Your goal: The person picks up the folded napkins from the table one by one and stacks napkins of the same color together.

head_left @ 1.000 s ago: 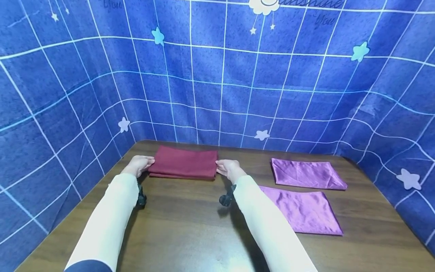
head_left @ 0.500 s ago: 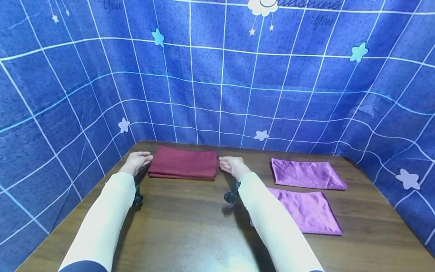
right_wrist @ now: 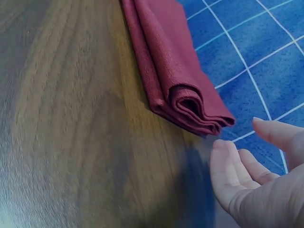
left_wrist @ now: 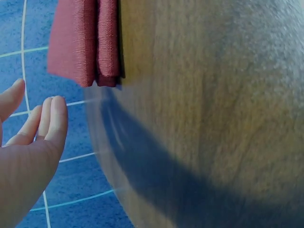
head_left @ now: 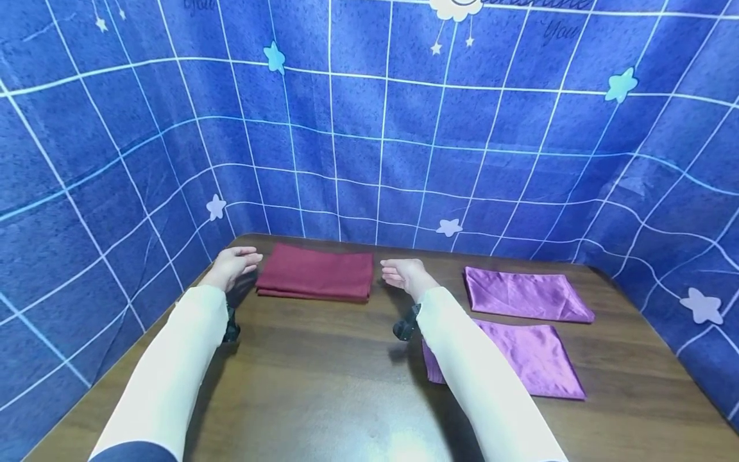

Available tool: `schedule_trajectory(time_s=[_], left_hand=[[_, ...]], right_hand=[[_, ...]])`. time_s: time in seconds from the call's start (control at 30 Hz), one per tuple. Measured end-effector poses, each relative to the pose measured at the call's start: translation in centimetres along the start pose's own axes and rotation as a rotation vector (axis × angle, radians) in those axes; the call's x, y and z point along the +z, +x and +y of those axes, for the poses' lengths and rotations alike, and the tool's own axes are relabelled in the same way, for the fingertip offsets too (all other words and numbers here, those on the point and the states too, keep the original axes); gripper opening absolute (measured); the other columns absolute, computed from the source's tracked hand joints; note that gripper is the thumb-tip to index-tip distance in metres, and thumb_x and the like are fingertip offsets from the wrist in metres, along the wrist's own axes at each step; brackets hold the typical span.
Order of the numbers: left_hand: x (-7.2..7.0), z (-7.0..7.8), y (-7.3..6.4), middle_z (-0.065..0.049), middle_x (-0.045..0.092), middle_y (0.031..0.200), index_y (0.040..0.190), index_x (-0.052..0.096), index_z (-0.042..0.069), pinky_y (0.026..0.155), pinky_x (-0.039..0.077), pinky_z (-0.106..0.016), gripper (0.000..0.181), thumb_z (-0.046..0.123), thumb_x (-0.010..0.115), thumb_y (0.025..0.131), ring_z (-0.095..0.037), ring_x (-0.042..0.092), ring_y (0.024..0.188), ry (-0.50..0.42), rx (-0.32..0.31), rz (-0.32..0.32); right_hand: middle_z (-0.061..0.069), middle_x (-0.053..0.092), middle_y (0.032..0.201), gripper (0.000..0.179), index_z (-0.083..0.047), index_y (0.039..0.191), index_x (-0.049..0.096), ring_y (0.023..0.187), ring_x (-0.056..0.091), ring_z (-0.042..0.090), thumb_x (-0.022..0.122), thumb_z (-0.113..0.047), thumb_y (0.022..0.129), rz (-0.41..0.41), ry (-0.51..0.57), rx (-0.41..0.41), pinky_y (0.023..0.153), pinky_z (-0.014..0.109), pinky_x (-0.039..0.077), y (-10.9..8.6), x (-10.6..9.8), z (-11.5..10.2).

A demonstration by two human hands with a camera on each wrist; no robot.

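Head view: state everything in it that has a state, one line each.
Red cloth: folded in layers, touched by neither hand
Far purple cloth: laid flat, creased
Near purple cloth: laid flat, partly hidden by the right sleeve
Left hand: empty
Right hand: empty
Blue curtain: hung up, wrinkled

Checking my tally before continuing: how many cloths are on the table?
3: red cloth, back left; far purple cloth, right; nearer purple cloth, right, partly behind the right sleeve. Others may be hidden there.

the blue backdrop (head_left: 358,106) reads "you" (head_left: 560,30) twice and, cut by the top edge, probably "sunshine" (head_left: 537,4).
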State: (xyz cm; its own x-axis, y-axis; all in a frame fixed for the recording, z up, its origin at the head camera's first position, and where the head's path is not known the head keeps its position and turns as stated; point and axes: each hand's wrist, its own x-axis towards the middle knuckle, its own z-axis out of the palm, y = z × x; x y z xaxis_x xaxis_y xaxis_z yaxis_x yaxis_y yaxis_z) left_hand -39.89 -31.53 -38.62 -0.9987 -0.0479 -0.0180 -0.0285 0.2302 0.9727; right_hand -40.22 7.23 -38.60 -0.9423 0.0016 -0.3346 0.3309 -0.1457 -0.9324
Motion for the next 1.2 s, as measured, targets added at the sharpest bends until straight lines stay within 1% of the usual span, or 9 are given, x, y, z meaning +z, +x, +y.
schedule_trajectory(time_s=[0.17, 0.3, 0.4, 0.47, 0.53, 0.67, 0.77, 1.03, 1.2], left_hand=[[0.0, 0.7, -0.1, -0.015, 0.053, 0.126, 0.145, 0.027, -0.014, 0.111, 0.039, -0.046, 0.06, 0.011, 0.055, 0.098, 0.005, 0.056, 0.084, 0.023, -0.002, 0.004], [0.1, 1.1, -0.3, -0.017, 0.052, 0.129, 0.145, 0.028, -0.012, 0.111, 0.039, -0.046, 0.061, 0.015, 0.055, 0.098, -0.017, 0.059, 0.107, 0.048, -0.008, 0.003], [0.5, 1.3, -0.5, -0.022, 0.046, 0.136, 0.145, 0.028, -0.012, 0.111, 0.039, -0.046, 0.06, 0.015, 0.054, 0.099, -0.032, 0.049, 0.127, 0.045, 0.0, 0.0], [0.9, 1.4, -0.5, -0.023, 0.045, 0.137, 0.145, 0.028, -0.012, 0.112, 0.039, -0.045, 0.059, 0.014, 0.054, 0.099, -0.034, 0.045, 0.131, 0.035, 0.004, -0.006], [1.2, 1.4, -0.6, -0.021, 0.048, 0.134, 0.145, 0.027, -0.013, 0.112, 0.039, -0.044, 0.059, 0.012, 0.054, 0.099, -0.033, 0.046, 0.13, 0.022, 0.003, -0.021], [1.8, 1.2, -0.6, -0.014, 0.055, 0.125, 0.145, 0.028, -0.012, 0.111, 0.04, -0.043, 0.058, 0.011, 0.054, 0.099, -0.018, 0.059, 0.112, 0.014, -0.007, -0.042], [2.3, 1.3, -0.7, -0.014, 0.057, 0.123, 0.145, 0.03, -0.012, 0.11, 0.042, -0.041, 0.059, 0.011, 0.056, 0.098, -0.007, 0.061, 0.1, 0.019, -0.002, -0.047], [3.1, 1.9, -0.9, -0.024, 0.046, 0.136, 0.144, 0.03, -0.014, 0.11, 0.041, -0.044, 0.056, 0.008, 0.054, 0.098, 0.0, 0.06, 0.087, 0.002, 0.011, -0.064], [3.5, 2.3, -1.3, -0.017, 0.056, 0.123, 0.142, 0.031, -0.015, 0.109, 0.041, -0.043, 0.056, 0.007, 0.055, 0.097, 0.002, 0.06, 0.084, 0.011, 0.024, -0.091]], right_hand=[[0.024, 0.056, 0.132, 0.04, 0.004, 0.128, 0.058, 0.117, 0.061, 0.03, 0.065, -0.009, 0.091, -0.021, -0.065, 0.01, 0.103, 0.039, 0.049, -0.3, -0.7, -0.6], [0.022, 0.055, 0.134, 0.041, 0.002, 0.129, 0.058, 0.124, 0.055, 0.033, 0.065, -0.011, 0.091, -0.03, -0.082, 0.021, 0.105, 0.039, 0.048, -0.7, -1.1, -1.0], [0.022, 0.055, 0.135, 0.04, 0.001, 0.129, 0.059, 0.124, 0.055, 0.033, 0.065, -0.011, 0.091, -0.026, -0.098, 0.011, 0.105, 0.039, 0.047, -0.9, -1.4, -1.3], [0.022, 0.054, 0.136, 0.039, 0.001, 0.129, 0.059, 0.124, 0.055, 0.034, 0.065, -0.011, 0.091, -0.022, -0.111, 0.001, 0.105, 0.04, 0.047, -1.0, -1.6, -1.4], [0.022, 0.054, 0.136, 0.039, 0.001, 0.129, 0.059, 0.125, 0.055, 0.034, 0.064, -0.01, 0.092, -0.024, -0.114, -0.004, 0.106, 0.04, 0.046, -1.1, -1.8, -1.6], [0.022, 0.055, 0.136, 0.041, 0.001, 0.13, 0.058, 0.125, 0.055, 0.033, 0.065, -0.011, 0.091, -0.026, -0.122, 0.002, 0.106, 0.039, 0.046, -1.2, -2.2, -1.7], [0.022, 0.054, 0.136, 0.041, 0.002, 0.129, 0.058, 0.122, 0.058, 0.031, 0.066, -0.011, 0.091, -0.017, -0.133, 0.002, 0.105, 0.038, 0.047, -1.2, -2.4, -1.6], [0.024, 0.052, 0.138, 0.042, 0.002, 0.132, 0.056, 0.128, 0.051, 0.036, 0.063, -0.011, 0.092, -0.043, -0.138, -0.006, 0.107, 0.039, 0.046, -1.8, -2.9, -1.6], [0.025, 0.051, 0.138, 0.042, 0.003, 0.132, 0.055, 0.128, 0.051, 0.036, 0.061, -0.011, 0.093, -0.051, -0.162, -0.026, 0.108, 0.04, 0.044, -2.3, -3.2, -1.9]])
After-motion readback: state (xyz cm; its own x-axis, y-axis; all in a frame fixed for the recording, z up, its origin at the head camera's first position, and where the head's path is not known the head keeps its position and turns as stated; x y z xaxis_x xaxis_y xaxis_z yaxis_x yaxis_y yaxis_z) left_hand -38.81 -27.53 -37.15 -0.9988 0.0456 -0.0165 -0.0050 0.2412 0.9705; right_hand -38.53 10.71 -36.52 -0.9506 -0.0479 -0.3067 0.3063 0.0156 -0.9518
